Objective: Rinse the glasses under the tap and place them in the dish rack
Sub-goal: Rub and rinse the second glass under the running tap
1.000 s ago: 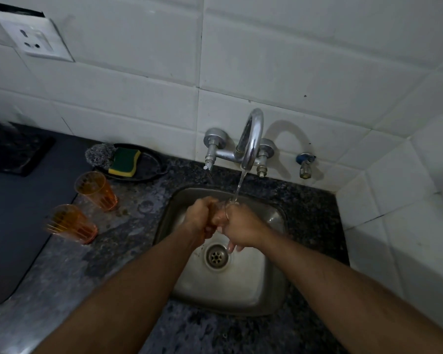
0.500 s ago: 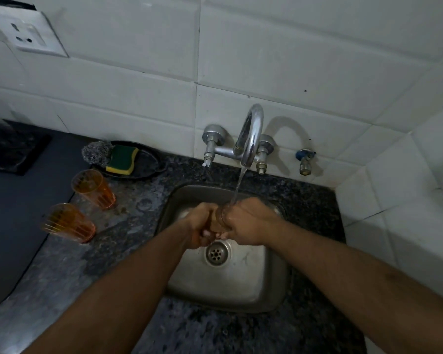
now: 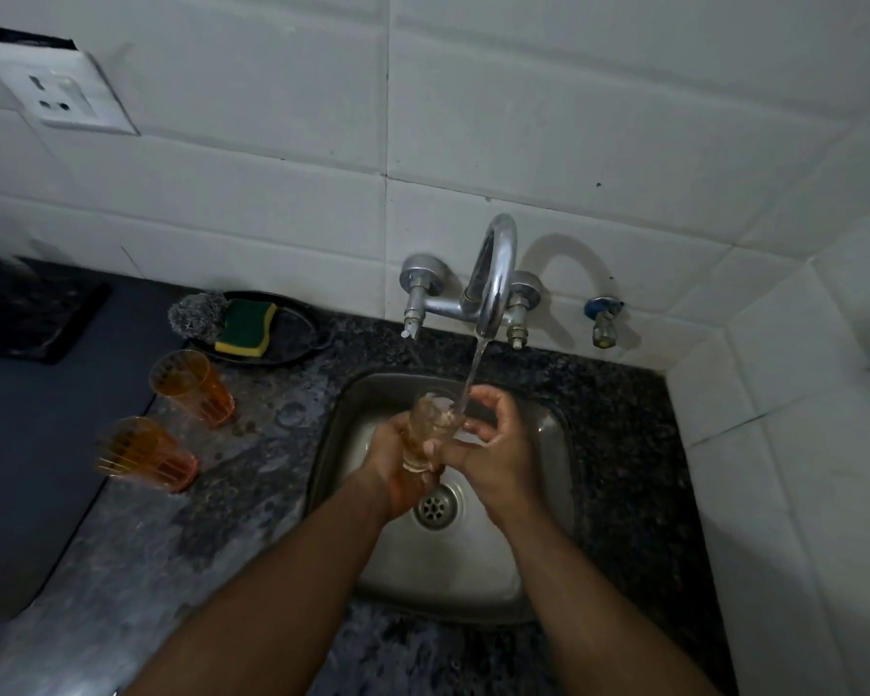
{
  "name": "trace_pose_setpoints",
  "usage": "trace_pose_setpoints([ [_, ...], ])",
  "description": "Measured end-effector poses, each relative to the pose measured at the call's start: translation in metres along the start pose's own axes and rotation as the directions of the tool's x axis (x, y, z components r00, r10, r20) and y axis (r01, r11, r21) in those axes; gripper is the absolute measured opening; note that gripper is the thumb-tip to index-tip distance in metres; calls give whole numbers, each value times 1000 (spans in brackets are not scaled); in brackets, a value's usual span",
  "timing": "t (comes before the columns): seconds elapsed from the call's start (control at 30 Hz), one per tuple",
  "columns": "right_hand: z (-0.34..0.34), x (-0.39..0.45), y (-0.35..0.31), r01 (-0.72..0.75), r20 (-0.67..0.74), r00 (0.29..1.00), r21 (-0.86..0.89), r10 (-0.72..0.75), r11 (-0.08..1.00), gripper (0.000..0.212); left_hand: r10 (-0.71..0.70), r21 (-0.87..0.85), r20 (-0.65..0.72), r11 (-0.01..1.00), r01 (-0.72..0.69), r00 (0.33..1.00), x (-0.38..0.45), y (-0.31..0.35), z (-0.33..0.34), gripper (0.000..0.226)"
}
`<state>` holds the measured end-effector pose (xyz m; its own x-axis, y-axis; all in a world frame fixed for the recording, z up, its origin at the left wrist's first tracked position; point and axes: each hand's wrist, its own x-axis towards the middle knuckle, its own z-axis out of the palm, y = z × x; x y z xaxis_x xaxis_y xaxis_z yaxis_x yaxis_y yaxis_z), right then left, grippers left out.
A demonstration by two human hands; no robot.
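Note:
An orange-tinted glass (image 3: 429, 425) is held upright over the steel sink (image 3: 543, 555), under the water running from the chrome tap (image 3: 493, 273). My left hand (image 3: 393, 469) grips its lower half. My right hand (image 3: 493, 444) is beside the glass on the right; its thumb lies against the base and its fingers curve loosely near the rim. Water falls into the glass mouth. Two more orange glasses stand on the wet counter to the left, one farther back (image 3: 192, 386) and one nearer (image 3: 144, 454).
A black dish (image 3: 292, 329) behind the glasses holds a green-yellow sponge (image 3: 244, 326) and a steel scourer (image 3: 194, 316). A dark mat (image 3: 36, 444) covers the counter at far left. A small valve (image 3: 602, 321) sticks out of the tiled wall right of the tap.
Both hands were closed together around the glass under the stream. Now the glass is turned upright and exposed, and my right hand has loosened and moved off to its right side.

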<state>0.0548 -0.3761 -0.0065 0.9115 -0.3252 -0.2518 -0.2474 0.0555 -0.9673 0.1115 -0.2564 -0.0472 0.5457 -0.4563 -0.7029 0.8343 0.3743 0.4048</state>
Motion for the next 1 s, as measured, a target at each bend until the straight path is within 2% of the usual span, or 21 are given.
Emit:
trace_pose_setpoints([
  [0.07, 3, 3, 5, -46, 63, 997, -58, 50, 997, 69, 8, 119, -6, 993, -8, 1000, -4, 5, -2, 44],
  [0.2, 5, 13, 9, -163, 85, 983, 24, 161, 986, 56, 37, 454, -105, 891, 15, 994, -11, 16, -11, 57],
  [0.27, 6, 16, 7, -203, 90, 976, 42, 199, 978, 55, 90, 524, -117, 852, -15, 989, -12, 20, -16, 55],
  [0.33, 9, 16, 4, -247, 105, 966, 124, 235, 961, 36, 156, 584, -100, 809, -69, 983, -17, 22, -14, 52],
  [0.37, 11, 14, 3, -283, 133, 956, 203, 260, 937, 23, 196, 631, -84, 769, -100, 977, -20, 24, -12, 51],
  [0.4, 12, 15, 3, -331, 168, 942, 295, 292, 897, 20, 227, 670, -65, 732, -126, 972, -23, 25, -9, 49],
  [0.43, 15, 14, 2, -399, 209, 916, 369, 343, 839, 20, 249, 701, -59, 700, -137, 967, -25, 25, -8, 49],
  [0.5, 21, 16, 5, -491, 221, 871, 401, 438, 773, 31, 272, 744, -59, 654, -140, 960, -28, 24, -7, 48],
  [0.6, 31, 20, 9, -541, 140, 826, 464, 545, 701, 30, 265, 761, -21, 630, -156, 964, -30, 21, -3, 43],
  [0.8, 41, 23, 3, -579, 109, 759, 563, 642, 589, 43, 210, 680, -33, 721, -132, 977, -36, 21, 9, 40],
  [0.9, 41, 27, -4, -597, 97, 746, 537, 659, 596, 52, 211, 656, -27, 741, -142, 977, -37, 24, 12, 42],
  [1.0, 29, 29, -8, -577, 130, 794, 467, 594, 670, 38, 216, 619, 2, 767, -171, 976, -38, 25, 13, 40],
])
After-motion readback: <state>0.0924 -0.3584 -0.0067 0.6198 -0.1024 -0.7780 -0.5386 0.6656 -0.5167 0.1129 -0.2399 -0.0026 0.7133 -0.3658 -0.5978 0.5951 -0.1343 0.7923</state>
